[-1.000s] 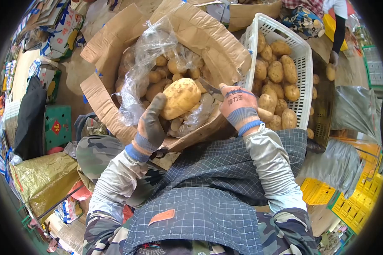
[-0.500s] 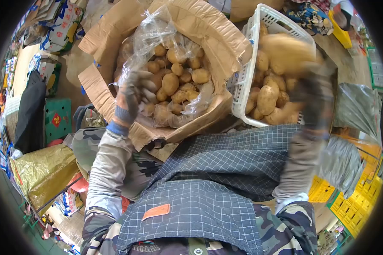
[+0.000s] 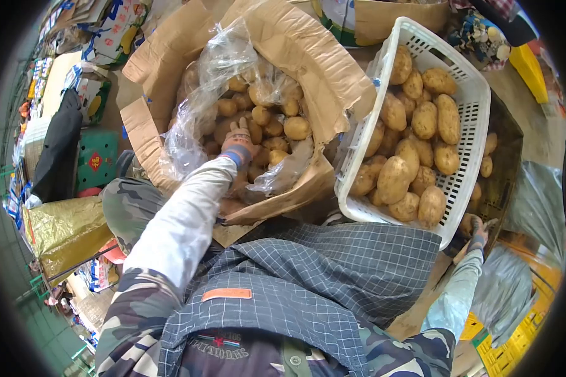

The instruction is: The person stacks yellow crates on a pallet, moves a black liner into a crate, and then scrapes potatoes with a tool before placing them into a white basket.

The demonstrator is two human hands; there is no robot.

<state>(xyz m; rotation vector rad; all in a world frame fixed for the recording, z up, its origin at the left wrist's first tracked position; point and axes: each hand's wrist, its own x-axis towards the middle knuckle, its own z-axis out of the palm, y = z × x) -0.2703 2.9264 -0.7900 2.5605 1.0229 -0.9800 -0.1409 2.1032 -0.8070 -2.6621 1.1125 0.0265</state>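
Left hand (image 3: 238, 143) is down among the potatoes (image 3: 262, 125) in the cardboard box (image 3: 308, 56), grip hidden so can't tell; right hand (image 3: 475, 229) spread, empty beside the near-full white basket (image 3: 462, 188); box looks maybe half cleared

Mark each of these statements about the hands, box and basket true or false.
1. The left hand reaches into the box of potatoes. True.
2. The basket is empty. False: it is full of potatoes.
3. The right hand is low beside the basket's near corner. True.
4. The right hand holds a big potato over the box. False: it is down by the basket, with no big potato in it.
5. A clear plastic liner sits inside the box. True.
6. The basket is to the left of the box. False: it is on the right.
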